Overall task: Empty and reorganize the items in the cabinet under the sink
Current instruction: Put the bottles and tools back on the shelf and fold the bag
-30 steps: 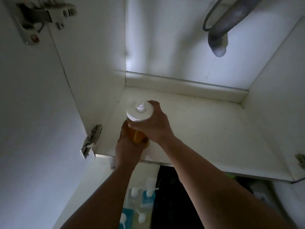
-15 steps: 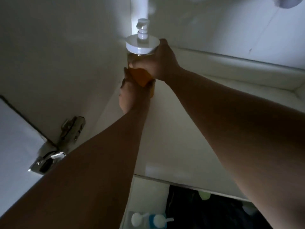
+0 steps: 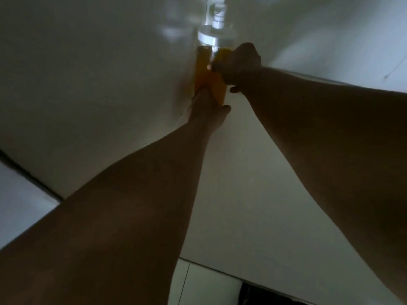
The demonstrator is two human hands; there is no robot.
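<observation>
An orange pump bottle (image 3: 206, 69) with a white cap and pump head stands upright deep in the cabinet, against the left wall near the back corner. My right hand (image 3: 239, 61) grips its upper body just under the cap. My left hand (image 3: 208, 106) holds the bottle's lower part from the front, fingers around its base. Both arms stretch far into the dim cabinet. The bottle's base is hidden by my left hand.
The white cabinet floor (image 3: 253, 183) spreads under my arms, with its front edge at the bottom of the frame. The left side wall (image 3: 88, 84) and back wall (image 3: 319, 29) close in around the bottle. A dark patch (image 3: 264, 293) lies below the front edge.
Both hands have carried the bottle from the cabinet's front edge back to the far left corner. My view has moved deeper in, so the hinge and the bottles on the floor are out of sight.
</observation>
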